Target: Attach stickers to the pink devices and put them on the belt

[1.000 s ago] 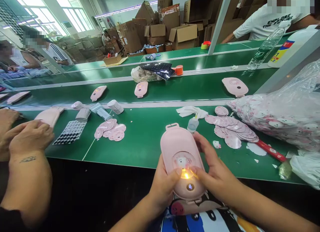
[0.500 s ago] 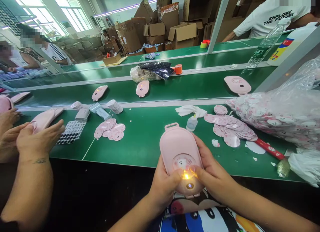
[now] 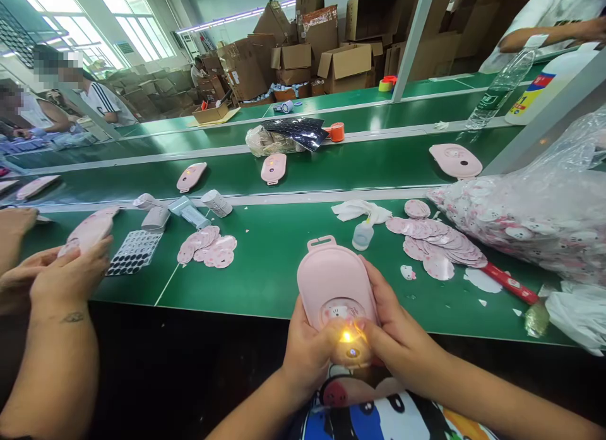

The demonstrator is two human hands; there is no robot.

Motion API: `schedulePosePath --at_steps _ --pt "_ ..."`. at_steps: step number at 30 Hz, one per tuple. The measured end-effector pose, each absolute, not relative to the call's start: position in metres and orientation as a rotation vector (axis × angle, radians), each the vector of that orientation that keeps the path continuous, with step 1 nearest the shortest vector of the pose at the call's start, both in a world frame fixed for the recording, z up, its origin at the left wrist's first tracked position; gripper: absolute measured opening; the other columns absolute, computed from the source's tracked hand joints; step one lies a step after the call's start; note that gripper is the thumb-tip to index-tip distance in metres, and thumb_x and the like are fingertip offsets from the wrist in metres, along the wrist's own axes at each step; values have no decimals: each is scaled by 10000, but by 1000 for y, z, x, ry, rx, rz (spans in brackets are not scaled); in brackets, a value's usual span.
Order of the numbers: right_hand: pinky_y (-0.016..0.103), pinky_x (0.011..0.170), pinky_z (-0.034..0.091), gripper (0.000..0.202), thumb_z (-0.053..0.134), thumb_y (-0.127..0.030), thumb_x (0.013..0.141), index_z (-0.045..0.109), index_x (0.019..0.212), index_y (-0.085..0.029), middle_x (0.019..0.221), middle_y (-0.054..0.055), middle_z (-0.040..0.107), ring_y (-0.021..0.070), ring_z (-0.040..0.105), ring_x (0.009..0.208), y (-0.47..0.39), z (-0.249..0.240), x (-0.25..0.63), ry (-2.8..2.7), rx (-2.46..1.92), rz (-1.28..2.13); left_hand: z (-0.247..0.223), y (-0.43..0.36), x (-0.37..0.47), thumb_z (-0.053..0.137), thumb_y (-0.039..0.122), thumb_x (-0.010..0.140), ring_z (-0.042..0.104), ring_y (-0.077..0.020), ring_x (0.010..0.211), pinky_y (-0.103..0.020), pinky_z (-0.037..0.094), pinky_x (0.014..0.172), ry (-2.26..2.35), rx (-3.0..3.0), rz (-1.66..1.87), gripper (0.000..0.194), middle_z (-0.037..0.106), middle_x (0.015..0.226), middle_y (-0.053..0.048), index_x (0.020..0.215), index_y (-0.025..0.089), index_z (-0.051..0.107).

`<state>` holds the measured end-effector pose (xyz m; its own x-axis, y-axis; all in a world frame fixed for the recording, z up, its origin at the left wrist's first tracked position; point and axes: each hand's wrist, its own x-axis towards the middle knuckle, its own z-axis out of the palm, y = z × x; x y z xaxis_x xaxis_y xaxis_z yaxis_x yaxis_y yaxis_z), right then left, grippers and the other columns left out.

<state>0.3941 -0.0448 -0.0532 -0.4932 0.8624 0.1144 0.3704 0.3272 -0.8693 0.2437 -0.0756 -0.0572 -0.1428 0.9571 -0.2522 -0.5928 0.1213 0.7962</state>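
Head view, both hands' fingers clasping pink device (image 3: 334, 282), left hand (image 3: 307, 351), right hand (image 3: 395, 336), glue bottle (image 3: 362, 233) behind, sticker pile (image 3: 438, 238) right.

Glue bottle (image 3: 362, 235) beside white cloth (image 3: 360, 209), near pink stickers (image 3: 435, 241).

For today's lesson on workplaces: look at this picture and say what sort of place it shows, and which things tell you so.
Most likely a factory assembly line. Identical pink devices ride a long green conveyor belt, cardboard cartons are stacked behind, and both hands hold a pink device beside a pile of round stickers.
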Motion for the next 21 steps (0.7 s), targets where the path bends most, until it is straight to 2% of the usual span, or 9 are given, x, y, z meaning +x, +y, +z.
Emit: schedulePosePath --at_steps 4,8,15,21 --pt "373 1007 518 799 415 -199 898 -14 1571 -245 1468 136 334 209 465 1299 -45 -51 392 -1957 -1091 1152 -58 -76 243 859 317 636 665 -187 777 -301 576 690 979 504 1420 580 698 931 -77 1087 156 531" --pt "375 999 516 777 382 -175 902 -11 1571 -225 1320 139 484 192 508 1246 -45 -50 390 -1929 -1112 1184 -56 -75 243 866 318 626 664 -185 772 -304 578 696 990 503 1416 596 701 933 -78 1093 157 533" --pt "375 1018 495 780 389 -206 894 0 1570 -193 1296 141 505 194 512 1232 -46 -50 391 -1943 -1144 1191 -55 -75 243 866 335 620 668 -203 782 -314 576 693 991 510 1406 616 703 938 -95 1102 152 529" --pt "358 967 521 760 373 -197 898 19 1570 -204 1271 143 514 188 528 1205 -47 -47 390 -1913 -1152 1239 -54 -78 243 876 327 613 662 -182 773 -286 565 693 983 494 1405 620 693 915 -68 1094 158 523"
